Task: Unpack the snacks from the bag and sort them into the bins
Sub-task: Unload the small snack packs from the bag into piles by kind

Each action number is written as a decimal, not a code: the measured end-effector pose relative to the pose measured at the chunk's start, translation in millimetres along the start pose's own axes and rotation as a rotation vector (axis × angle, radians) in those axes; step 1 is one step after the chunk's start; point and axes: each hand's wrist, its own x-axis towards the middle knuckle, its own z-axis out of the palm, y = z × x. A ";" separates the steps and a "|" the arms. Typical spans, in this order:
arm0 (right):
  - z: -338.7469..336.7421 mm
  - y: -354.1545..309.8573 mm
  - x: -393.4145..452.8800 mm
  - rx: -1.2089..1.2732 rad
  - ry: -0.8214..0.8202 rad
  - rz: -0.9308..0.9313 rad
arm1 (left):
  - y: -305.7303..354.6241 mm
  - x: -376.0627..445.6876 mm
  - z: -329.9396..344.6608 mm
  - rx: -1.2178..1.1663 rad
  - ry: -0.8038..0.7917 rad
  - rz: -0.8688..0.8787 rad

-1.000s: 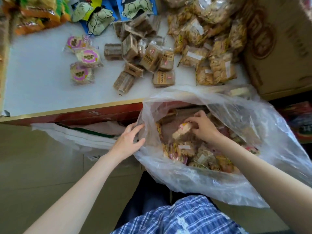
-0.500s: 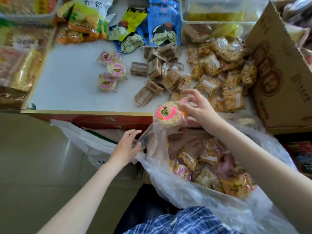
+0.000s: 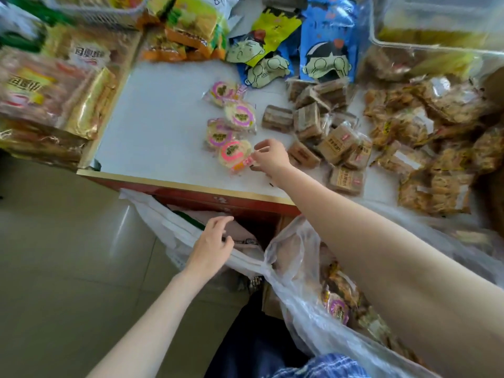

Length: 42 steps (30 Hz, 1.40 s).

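Round rice-cake snack [image 3: 235, 156], pink ring label, clear wrapper: lying on the white tabletop [image 3: 152, 126] near its front edge, at the near end of a row of three matching pink-ring cakes [image 3: 227, 110]. I see the right hand [image 3: 270, 158] at the snack's right edge, thumb and forefinger pinched on the wrapper's crimped end; other fingers curled in. Snack appears to rest on the table surface, though I cannot tell whether its full weight is down.

Left hand [image 3: 214, 245] below the table edge, over the white plastic bag [image 3: 174, 227] that hangs there. Fingers loosely curled and slightly apart, nothing held; I cannot tell if the palm touches the bag.

Clear plastic bag [image 3: 305, 309] sits in my lap, mouth open, under the right forearm. More wrapped snacks inside, one with a purple ring label [image 3: 336, 308].

On the table, right of the round cakes: a pile of brown square-wrapped bars [image 3: 324, 132]. Further right: a heap of golden crispy snacks in clear packets [image 3: 425, 148]. At the back: blue and yellow cartoon-face packets [image 3: 297, 47]. Back right: a clear plastic bin [image 3: 436, 42]. Left of the table: large bread-like packs [image 3: 51, 85], blurred.
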 end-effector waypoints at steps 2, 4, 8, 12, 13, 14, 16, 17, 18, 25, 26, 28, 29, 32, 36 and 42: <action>-8.2 6.8 -1.3 -0.062 0.027 -0.053 | 2.3 2.7 -1.7 -0.030 -0.022 -0.008; -33.0 14.3 -13.3 -0.005 0.062 -0.092 | 9.2 5.5 -1.8 -0.072 -0.028 0.005; -113.7 39.2 -68.9 0.174 0.044 -0.161 | 32.3 6.9 9.6 -0.109 -0.060 0.141; -183.0 90.0 -133.9 0.102 0.024 -0.236 | 61.3 3.4 37.7 -0.109 -0.198 0.180; -191.4 108.9 -143.1 0.006 0.004 -0.222 | 66.7 1.4 46.0 -0.087 -0.228 0.193; -196.4 129.1 -148.9 -0.111 -0.034 -0.200 | 71.1 -1.1 54.2 -0.052 -0.251 0.209; -195.9 170.6 -151.4 -0.403 -0.184 -0.136 | 76.2 -6.2 67.4 0.025 -0.273 0.235; -191.1 189.5 -149.5 -0.551 -0.268 -0.121 | 77.1 -8.8 72.0 0.059 -0.279 0.237; -183.8 206.5 -145.5 -0.670 -0.333 -0.121 | 77.4 -11.5 75.1 0.091 -0.280 0.236; -125.2 246.3 -139.0 -0.968 -0.594 -0.061 | 67.2 -24.8 80.2 0.207 -0.214 0.200; -126.1 244.4 -143.0 -1.017 -0.600 -0.081 | 66.9 -26.7 81.6 0.203 -0.200 0.189; -134.1 242.0 -151.1 -1.083 -0.603 -0.128 | 67.3 -30.6 85.2 0.194 -0.175 0.166; -139.9 240.3 -155.4 -1.115 -0.608 -0.158 | 67.5 -32.1 87.0 0.190 -0.165 0.158; -158.2 232.4 -167.6 -1.216 -0.636 -0.234 | 70.0 -36.7 92.0 0.159 -0.136 0.140; -183.8 192.7 -170.8 -1.189 -0.438 -0.360 | 77.5 -35.9 90.3 0.048 -0.070 0.090; -205.8 79.9 -145.6 -0.654 0.059 -0.516 | 67.3 -30.8 66.1 -0.073 0.007 0.034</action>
